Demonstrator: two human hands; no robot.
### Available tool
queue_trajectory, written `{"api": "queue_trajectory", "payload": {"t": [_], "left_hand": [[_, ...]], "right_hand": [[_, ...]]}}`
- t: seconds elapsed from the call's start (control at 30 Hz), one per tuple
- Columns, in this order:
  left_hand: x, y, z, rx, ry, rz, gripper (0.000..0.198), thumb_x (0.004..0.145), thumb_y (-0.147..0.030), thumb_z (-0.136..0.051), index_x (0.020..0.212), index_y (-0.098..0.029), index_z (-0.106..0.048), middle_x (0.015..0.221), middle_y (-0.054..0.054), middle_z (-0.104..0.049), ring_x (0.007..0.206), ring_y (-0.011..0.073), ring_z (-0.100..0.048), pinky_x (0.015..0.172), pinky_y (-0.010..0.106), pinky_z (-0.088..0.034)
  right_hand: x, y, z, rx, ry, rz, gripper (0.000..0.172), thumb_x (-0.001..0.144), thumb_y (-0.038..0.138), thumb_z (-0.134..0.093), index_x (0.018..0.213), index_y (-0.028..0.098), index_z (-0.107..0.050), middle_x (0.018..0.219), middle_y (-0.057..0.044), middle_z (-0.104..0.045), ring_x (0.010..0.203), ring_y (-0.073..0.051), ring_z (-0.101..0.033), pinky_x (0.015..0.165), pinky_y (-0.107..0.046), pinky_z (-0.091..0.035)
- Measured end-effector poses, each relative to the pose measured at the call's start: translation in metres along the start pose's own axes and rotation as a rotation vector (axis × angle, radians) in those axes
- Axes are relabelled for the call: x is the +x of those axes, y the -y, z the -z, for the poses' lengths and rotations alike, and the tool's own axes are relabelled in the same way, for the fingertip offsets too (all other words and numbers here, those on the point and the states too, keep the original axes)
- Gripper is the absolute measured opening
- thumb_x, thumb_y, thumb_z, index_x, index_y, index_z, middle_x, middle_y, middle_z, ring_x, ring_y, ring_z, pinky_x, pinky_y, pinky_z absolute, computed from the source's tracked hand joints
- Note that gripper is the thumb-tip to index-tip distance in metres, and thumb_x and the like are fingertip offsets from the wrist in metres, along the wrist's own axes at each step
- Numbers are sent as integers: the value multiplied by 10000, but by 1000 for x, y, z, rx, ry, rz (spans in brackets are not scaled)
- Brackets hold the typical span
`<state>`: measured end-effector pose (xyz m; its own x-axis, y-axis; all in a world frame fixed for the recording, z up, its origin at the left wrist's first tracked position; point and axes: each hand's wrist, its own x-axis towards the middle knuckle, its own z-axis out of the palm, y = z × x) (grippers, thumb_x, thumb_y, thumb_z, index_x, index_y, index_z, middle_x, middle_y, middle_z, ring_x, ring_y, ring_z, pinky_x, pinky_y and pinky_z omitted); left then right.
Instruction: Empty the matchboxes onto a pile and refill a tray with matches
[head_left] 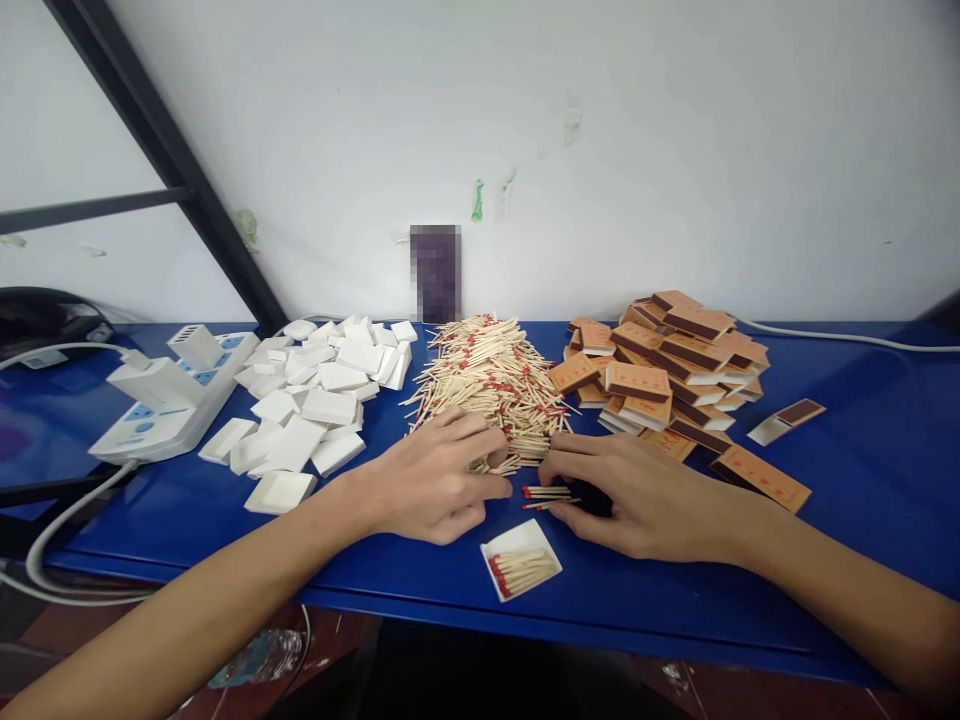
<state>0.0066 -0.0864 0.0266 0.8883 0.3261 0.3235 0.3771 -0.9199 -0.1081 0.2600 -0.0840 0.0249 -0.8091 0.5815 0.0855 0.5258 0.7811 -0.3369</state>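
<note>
A heap of loose red-tipped matches rises in the middle of the blue table. At the heap's front left edge is my left hand, its fingers bent and apart, with nothing visibly gripped. My right hand rests at the front right edge, thumb and fingers spread around a gap. Several separate matches lie by that gap, and the right thumb is at their ends. Nearer the table's front edge sits a white matchbox tray, partly filled with a row of matches, heads to the left.
White matchbox trays are piled at left, beside a power strip with plugs and cables. Orange-brown matchboxes are heaped at right, some lying apart. A blurred dark upright object stands against the wall behind the matches.
</note>
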Motion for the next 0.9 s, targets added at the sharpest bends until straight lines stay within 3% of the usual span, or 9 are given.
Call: {"api": "queue_trajectory", "payload": {"t": [0.2, 0.33, 0.63, 0.9], "left_hand": [[-1, 1, 4, -57, -27, 29, 217, 804, -157, -535, 921, -205, -711, 916, 63, -579, 824, 201, -474, 763, 351, -394], [1, -3, 4, -143, 17, -13, 262, 762, -158, -556, 954, -225, -722, 971, 65, -580, 842, 209, -478, 759, 354, -393], [3, -5, 1, -69, 86, -33, 275, 825, -208, -557, 1061, -220, -698, 1016, 80, -562, 872, 227, -481, 777, 372, -391], [2, -1, 2, -19, -10, 33, 220, 830, -187, -520, 955, -194, -701, 904, 64, -567, 807, 201, -466, 749, 353, -374]], "right_hand": [[-1, 1, 1, -3, 13, -9, 70, 885, 213, -530, 920, 204, -590, 884, -16, -610, 690, -144, -549, 594, -291, -334], [-1, 0, 1, -14, -7, 2, 113, 921, 212, -487, 949, 198, -595, 891, -27, -617, 698, -148, -561, 603, -299, -352], [1, -1, -2, -42, -20, -17, 113, 936, 241, -485, 958, 204, -590, 897, -28, -629, 695, -153, -574, 594, -303, -356], [-1, 0, -2, -9, 0, -7, 86, 932, 256, -507, 923, 209, -578, 889, -17, -609, 696, -146, -555, 599, -298, -351]]}}
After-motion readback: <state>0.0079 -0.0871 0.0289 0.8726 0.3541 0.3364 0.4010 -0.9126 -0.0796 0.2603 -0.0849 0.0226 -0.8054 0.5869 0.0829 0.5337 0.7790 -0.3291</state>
